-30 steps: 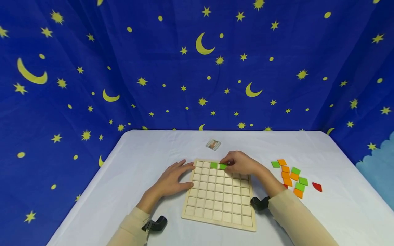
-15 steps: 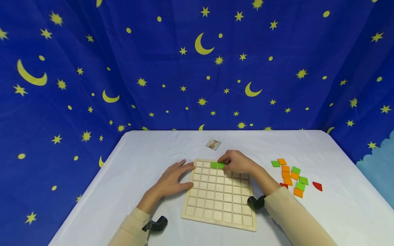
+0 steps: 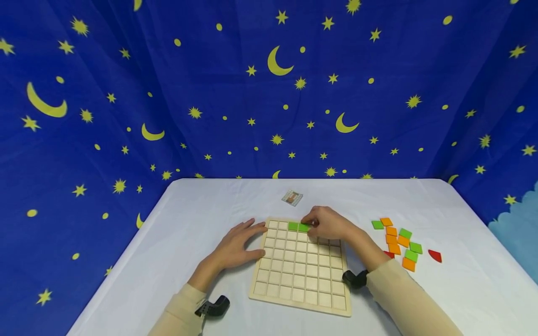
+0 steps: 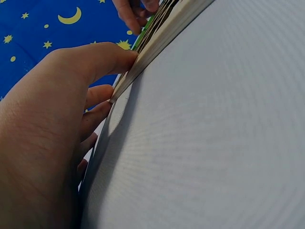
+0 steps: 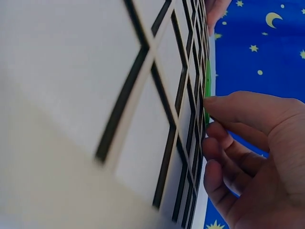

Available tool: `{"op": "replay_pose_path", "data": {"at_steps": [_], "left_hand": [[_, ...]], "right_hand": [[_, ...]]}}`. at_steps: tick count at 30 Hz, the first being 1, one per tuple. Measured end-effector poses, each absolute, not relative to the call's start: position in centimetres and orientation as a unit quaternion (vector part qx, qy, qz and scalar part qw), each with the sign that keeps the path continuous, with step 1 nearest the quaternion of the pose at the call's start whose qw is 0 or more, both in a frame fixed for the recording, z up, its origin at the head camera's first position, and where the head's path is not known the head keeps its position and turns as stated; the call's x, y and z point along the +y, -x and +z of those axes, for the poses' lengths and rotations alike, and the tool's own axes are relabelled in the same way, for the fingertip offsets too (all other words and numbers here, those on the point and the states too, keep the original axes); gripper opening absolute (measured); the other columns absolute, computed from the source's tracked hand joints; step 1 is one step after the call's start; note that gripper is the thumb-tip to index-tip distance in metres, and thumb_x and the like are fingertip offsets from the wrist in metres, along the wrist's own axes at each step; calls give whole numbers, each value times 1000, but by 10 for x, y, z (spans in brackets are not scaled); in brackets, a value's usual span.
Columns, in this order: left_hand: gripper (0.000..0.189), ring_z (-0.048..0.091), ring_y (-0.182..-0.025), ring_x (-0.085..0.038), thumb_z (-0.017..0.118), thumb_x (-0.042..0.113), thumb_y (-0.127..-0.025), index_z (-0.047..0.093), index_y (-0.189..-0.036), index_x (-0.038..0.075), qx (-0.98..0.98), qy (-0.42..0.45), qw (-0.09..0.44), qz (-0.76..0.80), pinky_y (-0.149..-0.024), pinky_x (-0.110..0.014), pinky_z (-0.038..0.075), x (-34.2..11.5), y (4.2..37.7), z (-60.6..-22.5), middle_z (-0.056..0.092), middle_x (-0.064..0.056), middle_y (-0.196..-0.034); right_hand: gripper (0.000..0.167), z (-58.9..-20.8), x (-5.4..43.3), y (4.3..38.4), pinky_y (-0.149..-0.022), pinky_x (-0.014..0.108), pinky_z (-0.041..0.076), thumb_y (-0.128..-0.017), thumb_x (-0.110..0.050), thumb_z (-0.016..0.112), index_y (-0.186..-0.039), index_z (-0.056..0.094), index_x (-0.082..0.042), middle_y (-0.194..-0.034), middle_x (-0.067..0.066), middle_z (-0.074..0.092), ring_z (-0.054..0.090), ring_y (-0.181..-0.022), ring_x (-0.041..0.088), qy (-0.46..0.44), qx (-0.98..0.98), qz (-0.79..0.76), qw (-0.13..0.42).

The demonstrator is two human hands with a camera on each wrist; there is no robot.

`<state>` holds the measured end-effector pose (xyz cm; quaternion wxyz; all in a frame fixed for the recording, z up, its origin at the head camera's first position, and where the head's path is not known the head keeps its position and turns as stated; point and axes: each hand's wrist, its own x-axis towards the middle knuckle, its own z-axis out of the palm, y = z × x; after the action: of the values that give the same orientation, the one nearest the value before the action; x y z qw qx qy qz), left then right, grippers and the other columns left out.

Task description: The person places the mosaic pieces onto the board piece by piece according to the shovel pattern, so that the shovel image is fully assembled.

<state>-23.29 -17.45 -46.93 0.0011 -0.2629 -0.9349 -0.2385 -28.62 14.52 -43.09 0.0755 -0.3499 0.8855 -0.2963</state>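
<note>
A pale wooden grid board [image 3: 300, 295] lies on the white table. Two green square tiles sit side by side in its far row; the left one is a flat green tile [image 3: 293, 226]. My right hand [image 3: 329, 223] has thumb and fingers around the right-hand green tile [image 3: 303, 227], partly covering it. In the right wrist view the thumb [image 5: 217, 103] is right at the green tile's edge, with the other fingers curled below. My left hand [image 3: 240, 245] rests spread at the board's left edge. Its thumb and fingertips touch the wooden rim [image 4: 157, 47] in the left wrist view.
Loose orange and green tiles [image 3: 393, 248] lie in a cluster right of the board. A red quarter-round piece [image 3: 435, 255] lies beside them, another red piece [image 3: 389, 254] near the right forearm. A small picture card [image 3: 292, 198] lies beyond the board. A blue star-patterned curtain [image 3: 235, 93] surrounds the table.
The right-hand green tile has shifted slightly left and now lies flush beside the other one. My right hand stays over it; the left hand has not moved.
</note>
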Motion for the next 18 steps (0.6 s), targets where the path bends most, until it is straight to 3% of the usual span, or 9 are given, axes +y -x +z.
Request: {"op": "replay_pose_path", "data": {"at_steps": [9, 18], "left_hand": [[64, 22, -142, -23, 65, 56, -83, 50, -140, 32, -938, 257, 5, -234, -110, -52, 20, -177, 231, -470, 38, 12, -149], [64, 21, -142, -20, 63, 58, -83, 49, -141, 34, -939, 255, 4, -231, -110, -52, 20, -175, 232, -473, 37, 14, -149]], "right_hand": [[30, -429, 160, 279, -71, 33, 48, -80, -9, 75, -110, 72, -5, -95, 2, 64, 55, -81, 15, 272, 900, -327, 92], [31, -425, 196, 272, -59, 31, 47, -83, -12, 74, -114, 70, -6, -89, -2, 61, 52, -74, 17, 240, 912, -321, 85]]}}
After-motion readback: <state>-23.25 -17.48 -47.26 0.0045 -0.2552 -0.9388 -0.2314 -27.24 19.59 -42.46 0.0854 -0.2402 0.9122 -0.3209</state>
